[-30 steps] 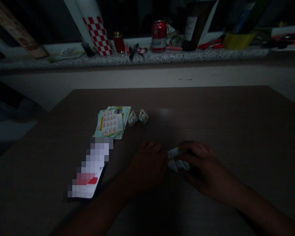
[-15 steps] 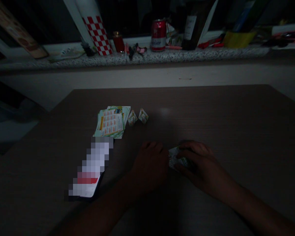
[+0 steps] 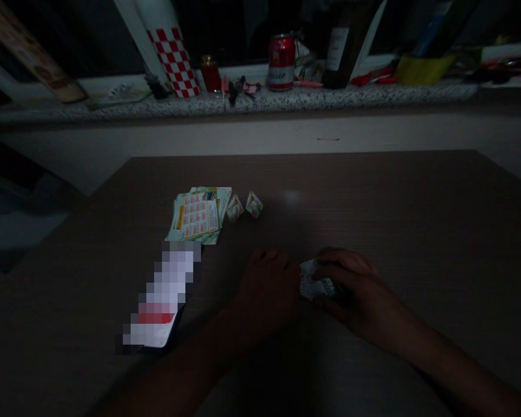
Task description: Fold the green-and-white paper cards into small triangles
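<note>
In dim light, a printed paper scratch ticket (image 3: 311, 277), pale with green print, lies at the tabletop between my hands. My left hand (image 3: 269, 286) is closed with curled fingers at the ticket's left edge and hides that end. From the other side, my right hand (image 3: 356, 284) bends over the ticket, thumb at its near edge and fingers along its top and far edge. Farther off is a stack of similar tickets (image 3: 197, 214). Beside it stand two small folded paper pieces (image 3: 235, 209) with the same kind of print.
A phone (image 3: 169, 295) with a lit, blurred screen lies left of my left arm on the brown table (image 3: 373, 191). Beyond the table, a speckled stone sill (image 3: 312, 101) carries a red can (image 3: 281, 62), a dark bottle (image 3: 336, 52), a checkered cylinder (image 3: 176, 58) and clutter.
My right thumb and fingers have shifted slightly on the ticket, and a little more of its printed face shows. My left hand stays almost in place.
</note>
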Motion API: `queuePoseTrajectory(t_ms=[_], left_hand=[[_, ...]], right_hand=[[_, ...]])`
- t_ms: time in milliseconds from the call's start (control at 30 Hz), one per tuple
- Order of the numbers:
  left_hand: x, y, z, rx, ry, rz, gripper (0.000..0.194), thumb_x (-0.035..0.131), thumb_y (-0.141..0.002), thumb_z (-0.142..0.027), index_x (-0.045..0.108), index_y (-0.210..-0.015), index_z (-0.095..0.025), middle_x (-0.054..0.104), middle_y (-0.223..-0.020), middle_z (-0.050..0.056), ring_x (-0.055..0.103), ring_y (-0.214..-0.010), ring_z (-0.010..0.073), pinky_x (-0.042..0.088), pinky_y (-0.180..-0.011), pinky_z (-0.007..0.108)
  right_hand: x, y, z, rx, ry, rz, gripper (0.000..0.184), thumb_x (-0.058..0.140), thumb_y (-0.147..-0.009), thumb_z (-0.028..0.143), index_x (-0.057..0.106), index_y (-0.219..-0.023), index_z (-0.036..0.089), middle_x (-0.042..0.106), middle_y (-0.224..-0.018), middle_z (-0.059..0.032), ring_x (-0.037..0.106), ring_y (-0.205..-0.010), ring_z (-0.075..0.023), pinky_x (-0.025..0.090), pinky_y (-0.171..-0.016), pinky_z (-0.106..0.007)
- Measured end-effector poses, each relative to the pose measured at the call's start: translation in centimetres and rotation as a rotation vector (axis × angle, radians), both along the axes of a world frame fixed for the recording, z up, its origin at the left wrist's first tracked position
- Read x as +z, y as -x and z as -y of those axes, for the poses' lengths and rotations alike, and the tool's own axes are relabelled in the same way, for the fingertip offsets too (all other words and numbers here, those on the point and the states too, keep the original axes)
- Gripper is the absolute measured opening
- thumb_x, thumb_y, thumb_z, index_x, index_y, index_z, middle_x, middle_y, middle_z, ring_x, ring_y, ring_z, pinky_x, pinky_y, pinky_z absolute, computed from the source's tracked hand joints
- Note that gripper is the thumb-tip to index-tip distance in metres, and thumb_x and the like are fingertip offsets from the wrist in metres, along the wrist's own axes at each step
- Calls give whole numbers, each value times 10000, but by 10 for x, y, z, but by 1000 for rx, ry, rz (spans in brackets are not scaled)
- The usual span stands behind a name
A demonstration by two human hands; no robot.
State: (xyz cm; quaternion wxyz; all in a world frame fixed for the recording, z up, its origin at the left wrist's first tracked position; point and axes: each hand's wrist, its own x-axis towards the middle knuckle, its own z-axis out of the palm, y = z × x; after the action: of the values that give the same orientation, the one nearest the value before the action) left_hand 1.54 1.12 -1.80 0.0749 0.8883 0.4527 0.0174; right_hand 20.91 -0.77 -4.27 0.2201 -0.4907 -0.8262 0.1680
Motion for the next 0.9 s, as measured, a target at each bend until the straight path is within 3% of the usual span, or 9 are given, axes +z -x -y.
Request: queuePoseTrajectory(t_ms=[433,900], left_hand=[[-3,1,0,5,-12,8,213,426,-890,-241,624,-881,-164,624,-894,97,565,-886,272,408,-811,469],[-5,3,1,12,-32,28,248,441,-895,-304,629,-872,-143,624,-904,99,558,-887,264,395,-810,442]], right_hand=[[9,2,3,95,8,81,427,619,-794,161,607,-1191,319,529,-1231,-74,456,-1179,-272,366,-963,-476],[8,5,-1,61,31,69,382,661,-749,188,661,-1101,335,555,-1199,-52,470,-1165,-275,355,-949,-464]])
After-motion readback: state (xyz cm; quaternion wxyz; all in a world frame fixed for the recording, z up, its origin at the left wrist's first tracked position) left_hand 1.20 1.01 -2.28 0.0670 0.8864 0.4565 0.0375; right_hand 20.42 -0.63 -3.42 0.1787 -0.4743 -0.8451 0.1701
